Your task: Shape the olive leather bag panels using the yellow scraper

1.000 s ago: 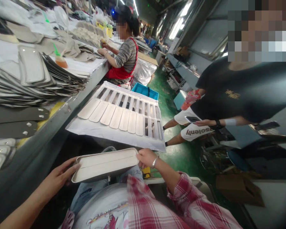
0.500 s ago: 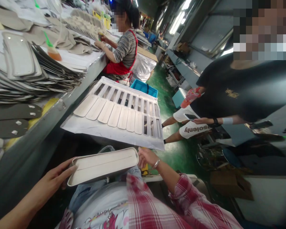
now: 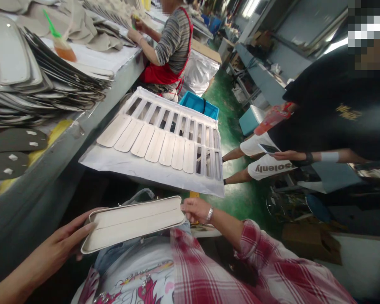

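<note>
A long cream piece [image 3: 133,223] with a raised rim lies tilted across the wearer's lap. The left hand [image 3: 71,236] pinches its left end, thumb on the upper face and fingers around the rim. The right hand [image 3: 194,210] has its fingers bunched at the right end; I cannot tell whether they pinch it. Beyond, seven similar pieces [image 3: 156,145] lie side by side on a slotted white rack [image 3: 152,179]. To the left, a counter [image 3: 122,60] carries stacked panels [image 3: 66,78] and an orange-filled bottle [image 3: 64,50]. Farther off, a striped-sleeved co-worker [image 3: 172,40] sits near a blue crate [image 3: 199,105].
</note>
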A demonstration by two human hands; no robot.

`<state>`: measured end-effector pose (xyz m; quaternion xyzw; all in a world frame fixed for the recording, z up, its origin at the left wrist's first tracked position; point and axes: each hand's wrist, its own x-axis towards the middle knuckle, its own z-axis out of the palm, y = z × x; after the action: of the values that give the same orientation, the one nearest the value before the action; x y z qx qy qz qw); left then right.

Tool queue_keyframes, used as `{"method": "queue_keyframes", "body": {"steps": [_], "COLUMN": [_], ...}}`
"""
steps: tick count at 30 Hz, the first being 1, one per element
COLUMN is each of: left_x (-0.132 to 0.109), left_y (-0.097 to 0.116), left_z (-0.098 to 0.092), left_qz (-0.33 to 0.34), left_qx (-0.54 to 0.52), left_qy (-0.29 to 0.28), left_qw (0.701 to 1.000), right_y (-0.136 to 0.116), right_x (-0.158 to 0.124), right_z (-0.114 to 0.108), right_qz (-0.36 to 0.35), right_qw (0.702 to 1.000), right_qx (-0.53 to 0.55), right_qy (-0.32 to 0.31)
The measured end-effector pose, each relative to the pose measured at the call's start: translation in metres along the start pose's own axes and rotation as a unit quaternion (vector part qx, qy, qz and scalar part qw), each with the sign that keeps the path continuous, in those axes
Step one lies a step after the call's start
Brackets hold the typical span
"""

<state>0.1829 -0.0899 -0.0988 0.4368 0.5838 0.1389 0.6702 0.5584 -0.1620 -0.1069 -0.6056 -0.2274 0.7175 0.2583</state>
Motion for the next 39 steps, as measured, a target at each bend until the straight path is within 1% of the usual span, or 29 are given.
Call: {"method": "queue_keyframes", "body": {"steps": [2,3,5,8,13,16,18,23,26,28,32,35,39], "left_x": [0.0,-0.001,-0.003,-0.007,-0.011,-0.01,-0.008,-0.006,-0.01,-0.012,-0.01,-0.007,-0.004], "left_y": [0.006,0.008,0.011,0.012,0.016,0.018,0.019,0.019,0.016,0.011,0.0,0.003,0.014], "left_z": [0.002,0.003,0.005,0.005,0.001,-0.001,-0.002,0.002,0.005,0.007,0.007,0.007,0.012], "left_qz": [-0.006,-0.005,-0.003,-0.016,-0.063,-0.046,-0.023,0.015,0.017,0.012,-0.002,-0.014,-0.01], "left_qx": [-0.015,-0.013,0.004,-0.001,-0.052,-0.053,-0.049,-0.048,-0.066,-0.102,-0.165,-0.125,-0.051], "left_qy": [-0.048,-0.053,-0.045,-0.064,-0.141,-0.168,-0.166,-0.119,-0.128,-0.141,-0.144,-0.131,-0.076], "left_qw": [0.999,0.999,0.999,0.998,0.987,0.983,0.985,0.992,0.989,0.985,0.976,0.983,0.996], "right_y": [-0.011,-0.017,-0.026,-0.033,-0.037,-0.036,-0.036,-0.037,-0.036,-0.036,-0.036,-0.037,-0.038], "right_x": [-0.002,-0.003,-0.008,-0.014,-0.021,-0.02,-0.016,-0.009,-0.011,-0.014,-0.017,-0.015,-0.009], "right_z": [-0.001,-0.002,-0.001,0.002,0.008,0.009,0.008,0.005,0.005,0.006,0.007,0.005,0.0], "right_qz": [0.015,0.023,0.04,0.061,0.076,0.09,0.096,0.084,0.077,0.073,0.09,0.084,0.047], "right_qw": [0.997,0.994,0.988,0.983,0.978,0.974,0.972,0.972,0.973,0.975,0.977,0.979,0.982], "right_qx": [-0.08,-0.109,-0.151,-0.174,-0.191,-0.206,-0.214,-0.213,-0.213,-0.205,-0.191,-0.183,-0.166], "right_qy": [0.006,0.008,0.008,-0.003,-0.015,-0.029,-0.032,-0.049,-0.045,-0.041,-0.037,-0.043,-0.073]}}
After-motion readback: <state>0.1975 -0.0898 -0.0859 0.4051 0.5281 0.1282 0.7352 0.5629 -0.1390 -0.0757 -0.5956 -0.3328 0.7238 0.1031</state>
